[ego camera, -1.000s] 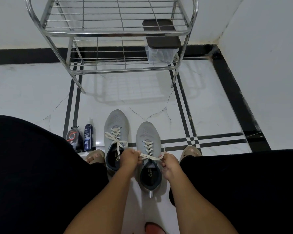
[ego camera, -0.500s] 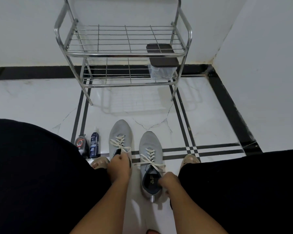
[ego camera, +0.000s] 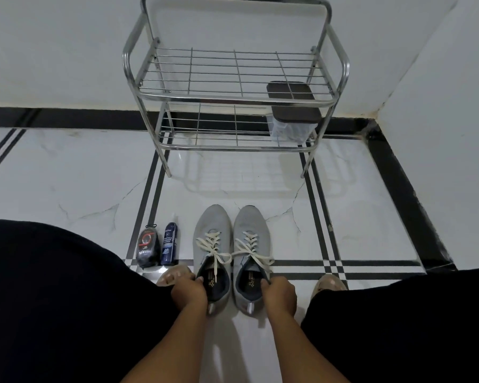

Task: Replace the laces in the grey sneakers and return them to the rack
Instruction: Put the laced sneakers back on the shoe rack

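Note:
Two grey sneakers stand side by side on the white floor, toes pointing away from me, both laced with cream laces. My left hand (ego camera: pixel 189 289) grips the left sneaker (ego camera: pixel 212 230) at the outer side of its collar. My right hand (ego camera: pixel 279 294) grips the right sneaker (ego camera: pixel 251 225) at the right edge of its collar. The lace ends lie loose over the tongues and openings. The chrome wire shoe rack (ego camera: pixel 233 95) stands against the far wall, straight ahead of the sneakers.
A clear plastic box with a dark lid (ego camera: pixel 293 117) sits at the right end of the rack's lower shelf. A dark shoe-polish pack (ego camera: pixel 147 247) and a blue cleaner bottle (ego camera: pixel 168 244) stand left of the sneakers. My knees and toes flank the sneakers. A wall corner lies at the right.
Both hands have let go of the right sneaker's laces and moved to the sneakers' collars. The sneakers now sit closer together, and my view has tilted up toward the rack.

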The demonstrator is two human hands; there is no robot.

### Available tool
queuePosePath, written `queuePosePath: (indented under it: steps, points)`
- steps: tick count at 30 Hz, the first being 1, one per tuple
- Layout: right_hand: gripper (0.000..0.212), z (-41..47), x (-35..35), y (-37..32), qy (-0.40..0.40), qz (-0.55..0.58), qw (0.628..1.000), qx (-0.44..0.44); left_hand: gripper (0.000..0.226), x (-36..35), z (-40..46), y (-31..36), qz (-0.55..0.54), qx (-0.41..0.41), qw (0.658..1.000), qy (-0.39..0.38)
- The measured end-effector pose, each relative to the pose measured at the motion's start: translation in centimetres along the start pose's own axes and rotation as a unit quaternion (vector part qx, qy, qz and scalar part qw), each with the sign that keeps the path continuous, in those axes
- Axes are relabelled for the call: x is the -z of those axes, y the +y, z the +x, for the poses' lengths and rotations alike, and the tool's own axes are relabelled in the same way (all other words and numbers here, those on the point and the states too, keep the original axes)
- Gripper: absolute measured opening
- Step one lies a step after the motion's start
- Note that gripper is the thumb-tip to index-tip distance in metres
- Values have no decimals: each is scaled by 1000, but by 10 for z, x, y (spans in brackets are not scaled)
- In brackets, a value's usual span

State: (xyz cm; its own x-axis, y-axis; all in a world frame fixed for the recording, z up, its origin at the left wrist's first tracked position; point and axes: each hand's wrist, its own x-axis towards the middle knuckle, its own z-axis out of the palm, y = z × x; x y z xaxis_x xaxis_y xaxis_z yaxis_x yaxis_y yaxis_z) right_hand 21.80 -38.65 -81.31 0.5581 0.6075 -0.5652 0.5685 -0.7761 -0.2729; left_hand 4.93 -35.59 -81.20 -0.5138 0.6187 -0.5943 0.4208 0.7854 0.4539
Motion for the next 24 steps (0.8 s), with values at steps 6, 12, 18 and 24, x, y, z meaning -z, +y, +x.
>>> queuePosePath:
  steps: [6,12,18,24]
  points:
    - [29,7,-10,-4,39,5,999,35,20,-6,-1,-5,0,-34,999,31]
    - [30,10,-9,-7,56,5,997,58,23,-5,-4,-1,22,-73,995,57]
    - [31,2,10,-17,81,28,993,76,23,7,-6,8,24,-100,992,71]
    - [31,-25,51,-32,114,81,984,114,22,45,-30,31,-12,-190,977,95]
